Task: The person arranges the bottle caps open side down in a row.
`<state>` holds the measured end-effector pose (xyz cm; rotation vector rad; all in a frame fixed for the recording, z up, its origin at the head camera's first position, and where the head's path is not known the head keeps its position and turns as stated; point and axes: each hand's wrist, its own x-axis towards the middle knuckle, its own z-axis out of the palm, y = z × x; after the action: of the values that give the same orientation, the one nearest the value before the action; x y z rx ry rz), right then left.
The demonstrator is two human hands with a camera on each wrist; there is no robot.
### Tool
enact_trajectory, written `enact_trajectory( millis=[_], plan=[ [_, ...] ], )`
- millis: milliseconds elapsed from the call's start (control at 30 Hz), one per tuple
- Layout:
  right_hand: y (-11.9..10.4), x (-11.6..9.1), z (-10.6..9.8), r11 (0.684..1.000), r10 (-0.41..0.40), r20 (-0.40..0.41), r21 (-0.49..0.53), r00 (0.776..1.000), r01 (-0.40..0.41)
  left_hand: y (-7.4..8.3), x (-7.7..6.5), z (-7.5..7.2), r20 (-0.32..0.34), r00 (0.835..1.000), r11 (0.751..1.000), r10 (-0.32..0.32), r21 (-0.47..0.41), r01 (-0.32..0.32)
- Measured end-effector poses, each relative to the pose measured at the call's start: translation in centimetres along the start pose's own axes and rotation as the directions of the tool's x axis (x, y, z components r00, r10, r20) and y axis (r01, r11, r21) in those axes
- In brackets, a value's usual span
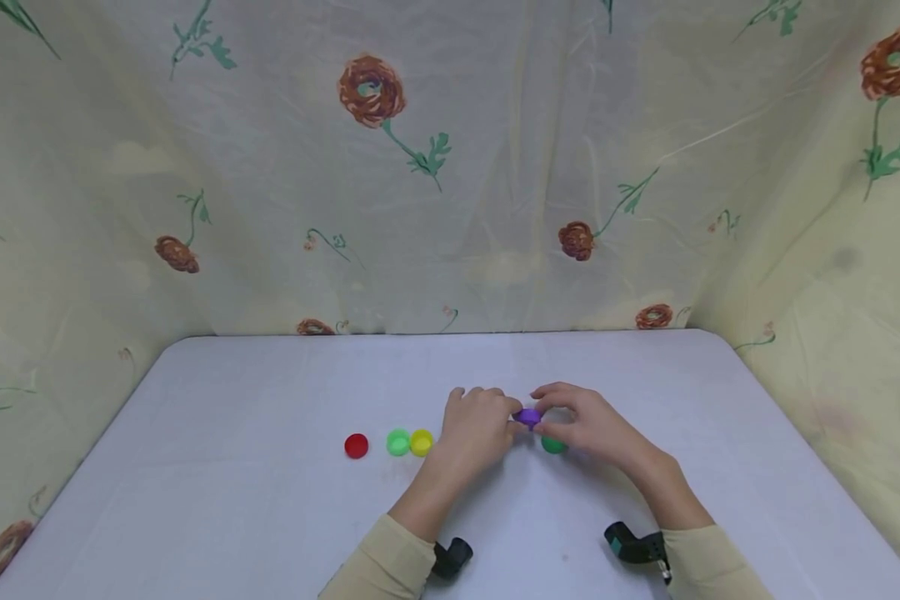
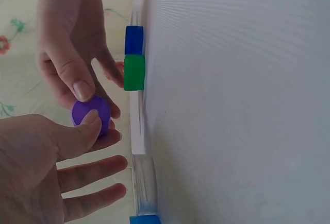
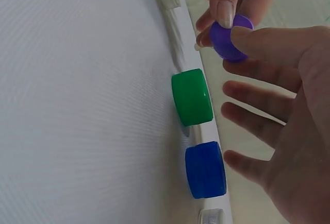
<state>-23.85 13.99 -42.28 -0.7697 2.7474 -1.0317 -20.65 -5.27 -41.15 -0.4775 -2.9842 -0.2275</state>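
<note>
Both hands pinch one small purple bottle cap between thumb and fingers, held above the table. My left hand has it from the left, my right hand from the right. In the right wrist view the purple cap is tilted, with a thumb of each hand on its face. Just below the right hand's fingers stands a dark green cap, partly covered in the head view. Beside that green cap, a blue cap shows in the right wrist view; the right hand hides it from the head view.
Left of the hands, a red cap, a light green cap and a yellow cap lie on the white table. The left wrist view has a clear, ribbed piece near the table edge. Flowered cloth hangs around.
</note>
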Motion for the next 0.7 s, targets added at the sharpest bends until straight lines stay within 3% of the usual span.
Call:
enact_trajectory(
  millis=[433,700],
  plan=[
    [0.12,0.11,0.41,0.999,-0.021,-0.058,-0.029,0.998,0.02,0.02,-0.05,-0.1,0.006,1.0,0.999,-0.02,-0.036,0.02],
    [0.01,0.14,0.33,0.999,-0.008,-0.039,0.034,0.999,0.009,-0.03,0.0,-0.11,-0.015,1.0,0.998,-0.005,-0.063,0.004]
  ],
)
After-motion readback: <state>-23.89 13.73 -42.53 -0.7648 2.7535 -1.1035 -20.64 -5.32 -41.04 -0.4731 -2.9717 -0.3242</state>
